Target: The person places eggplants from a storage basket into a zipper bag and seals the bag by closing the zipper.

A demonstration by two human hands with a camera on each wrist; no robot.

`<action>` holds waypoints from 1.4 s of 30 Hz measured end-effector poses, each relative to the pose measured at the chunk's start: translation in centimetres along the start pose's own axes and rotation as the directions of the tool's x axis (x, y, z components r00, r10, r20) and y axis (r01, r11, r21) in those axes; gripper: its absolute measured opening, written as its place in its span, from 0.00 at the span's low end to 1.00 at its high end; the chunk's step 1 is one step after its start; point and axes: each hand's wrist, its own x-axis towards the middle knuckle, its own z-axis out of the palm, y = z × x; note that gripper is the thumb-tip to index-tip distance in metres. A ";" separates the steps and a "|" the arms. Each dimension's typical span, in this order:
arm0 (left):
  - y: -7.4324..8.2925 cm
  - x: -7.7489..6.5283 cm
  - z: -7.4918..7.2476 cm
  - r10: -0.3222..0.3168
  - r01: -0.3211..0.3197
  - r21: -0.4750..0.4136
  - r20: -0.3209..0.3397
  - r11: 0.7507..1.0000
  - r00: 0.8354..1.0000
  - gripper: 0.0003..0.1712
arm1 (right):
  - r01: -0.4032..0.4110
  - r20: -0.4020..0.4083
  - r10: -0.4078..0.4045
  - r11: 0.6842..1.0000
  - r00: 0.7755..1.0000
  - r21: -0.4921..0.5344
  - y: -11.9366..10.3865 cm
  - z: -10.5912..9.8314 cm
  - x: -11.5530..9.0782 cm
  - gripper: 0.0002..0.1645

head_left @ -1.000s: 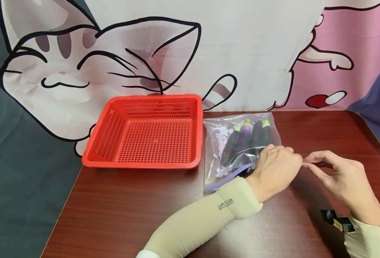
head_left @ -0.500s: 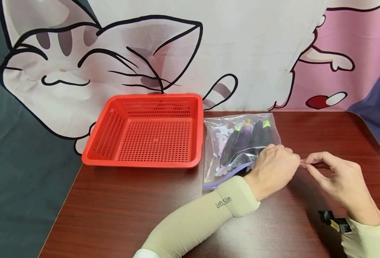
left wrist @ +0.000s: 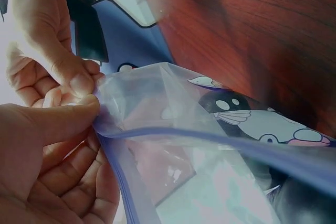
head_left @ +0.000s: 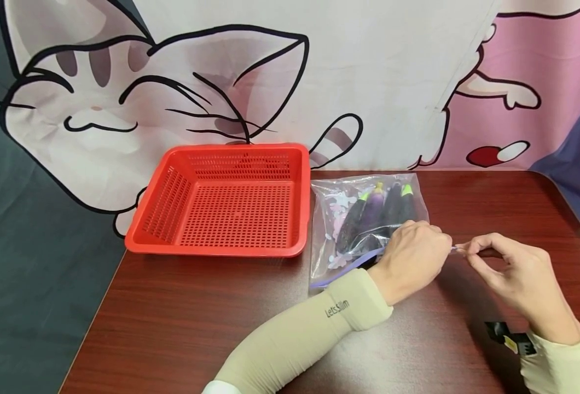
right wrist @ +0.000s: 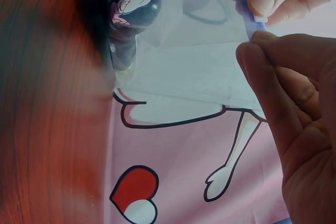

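A clear zip bag (head_left: 322, 230) with a purple closure strip (head_left: 349, 268) lies right of the basket, with several dark eggplants (head_left: 372, 210) inside. My left hand (head_left: 413, 257) pinches the strip near the bag's right corner; in the left wrist view its thumb presses on the purple band (left wrist: 173, 131). My right hand (head_left: 521, 268) pinches the end of that corner between thumb and forefinger, just right of the left hand. Between the two hands, the right wrist view shows a small whitish piece (right wrist: 260, 19) on the strip, by the left thumb. The left fingertips are hidden in the head view.
A red plastic basket (head_left: 300, 249) with nothing in it stands left of the bag. Both are on a brown wooden table (head_left: 196, 306). Behind hangs a cloth (head_left: 393, 82) printed with cartoon cats.
My left hand has slid a little to the left along the strip, so a short purple length shows between the hands. My right hand keeps its pinch with little movement.
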 end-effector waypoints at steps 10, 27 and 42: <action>-0.3 -0.2 0.2 -0.002 0.003 0.033 -0.020 0.999 1.000 0.11 | 0.034 0.003 -0.034 0.999 0.999 -0.003 -0.1 0.1 0.0 0.20; -0.6 -0.4 0.2 -0.006 0.007 0.027 -0.037 1.000 0.999 0.12 | 0.057 0.007 -0.057 0.998 0.998 -0.037 -0.7 0.1 0.3 0.08; -1.0 -1.0 0.3 -0.016 0.019 0.043 -0.051 0.999 0.999 0.12 | 0.030 0.013 -0.030 0.999 0.999 -0.043 -0.7 0.3 0.4 0.07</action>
